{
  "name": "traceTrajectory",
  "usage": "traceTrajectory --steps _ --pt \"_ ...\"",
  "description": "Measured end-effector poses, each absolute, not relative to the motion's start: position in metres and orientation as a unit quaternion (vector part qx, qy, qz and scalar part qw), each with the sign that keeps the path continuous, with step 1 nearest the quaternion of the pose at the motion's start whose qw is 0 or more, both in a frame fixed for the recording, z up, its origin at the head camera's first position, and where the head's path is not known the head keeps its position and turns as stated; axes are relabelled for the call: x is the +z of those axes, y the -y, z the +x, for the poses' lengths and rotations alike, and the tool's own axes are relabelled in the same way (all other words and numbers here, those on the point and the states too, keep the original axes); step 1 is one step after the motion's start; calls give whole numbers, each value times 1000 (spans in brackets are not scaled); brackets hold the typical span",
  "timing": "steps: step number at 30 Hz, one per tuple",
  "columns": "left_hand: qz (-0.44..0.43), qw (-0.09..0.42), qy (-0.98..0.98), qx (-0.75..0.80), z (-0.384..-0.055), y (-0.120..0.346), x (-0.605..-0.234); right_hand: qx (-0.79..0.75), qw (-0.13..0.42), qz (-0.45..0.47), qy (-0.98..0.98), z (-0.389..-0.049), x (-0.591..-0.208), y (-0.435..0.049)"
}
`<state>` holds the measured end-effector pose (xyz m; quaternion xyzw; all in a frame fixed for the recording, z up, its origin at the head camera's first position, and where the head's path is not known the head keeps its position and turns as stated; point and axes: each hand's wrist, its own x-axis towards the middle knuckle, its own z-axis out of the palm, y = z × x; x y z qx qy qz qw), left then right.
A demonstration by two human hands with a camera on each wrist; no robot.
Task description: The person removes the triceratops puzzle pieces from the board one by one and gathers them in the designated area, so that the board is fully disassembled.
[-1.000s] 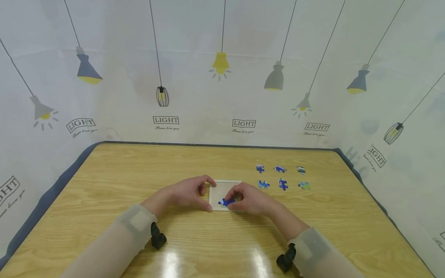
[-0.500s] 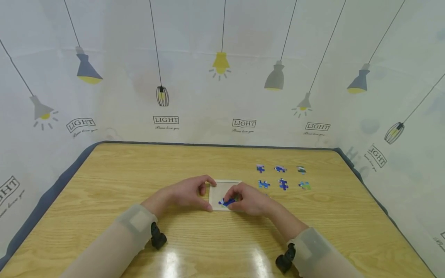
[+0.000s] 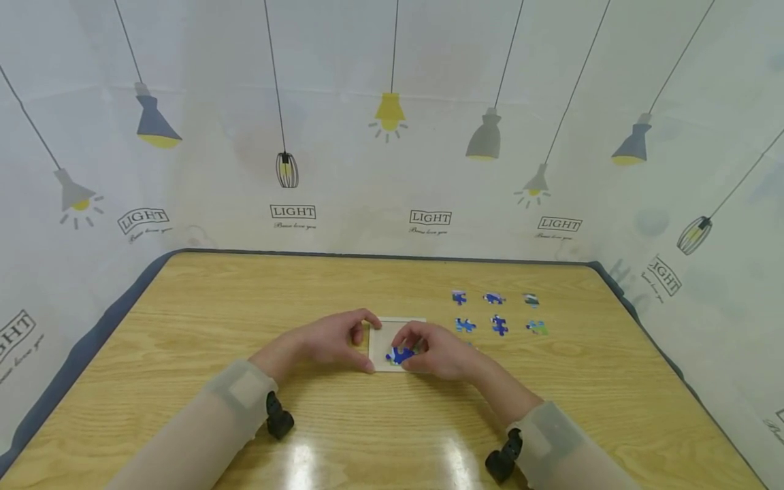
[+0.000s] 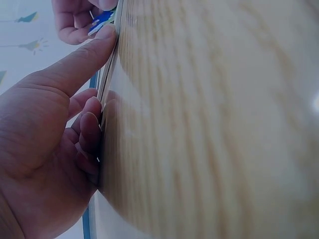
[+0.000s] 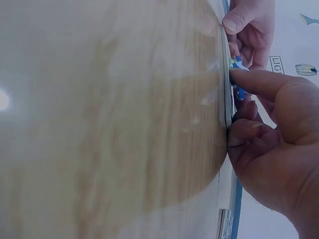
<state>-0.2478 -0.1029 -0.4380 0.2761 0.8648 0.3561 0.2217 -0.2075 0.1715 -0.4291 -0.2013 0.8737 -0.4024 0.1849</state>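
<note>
A small white puzzle tray [image 3: 380, 346] lies on the table in the head view. My left hand [image 3: 333, 339] holds its left side, the index finger at the far corner and the thumb at the near corner. Over the tray's near right part, my right hand [image 3: 442, 350] pinches a blue puzzle piece [image 3: 401, 355] between thumb and fingers. In the left wrist view the puzzle piece [image 4: 102, 21] is tilted above the tray edge. The right hand covers the tray's right side, so what lies under it is hidden.
Several loose puzzle pieces [image 3: 499, 324] lie in two rows right of the tray, and a sliver of another shows beside the right wrist. The wooden table [image 3: 245, 286] ends at a patterned backdrop [image 3: 343, 177].
My right fingers have shifted slightly up and left, and more of the blue puzzle piece shows. The left hand and the tray stay in place.
</note>
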Motion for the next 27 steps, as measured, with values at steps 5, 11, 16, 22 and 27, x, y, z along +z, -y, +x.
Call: traceTrajectory --steps 5,11,16,22,27 --pt "275 221 -866 355 -248 103 -438 -424 184 -198 -865 -206 -430 -173" --pt "267 225 -868 354 -249 102 -439 -461 178 -167 -853 -203 -422 -186" --pt "261 227 -869 354 -248 101 -437 -484 166 -138 -848 -199 -414 -217" --pt "264 222 -870 352 -247 101 -436 -472 143 -107 -863 -194 -410 -275" --pt "267 220 -870 350 -246 101 -435 -416 132 -86 -895 -187 -413 -324"
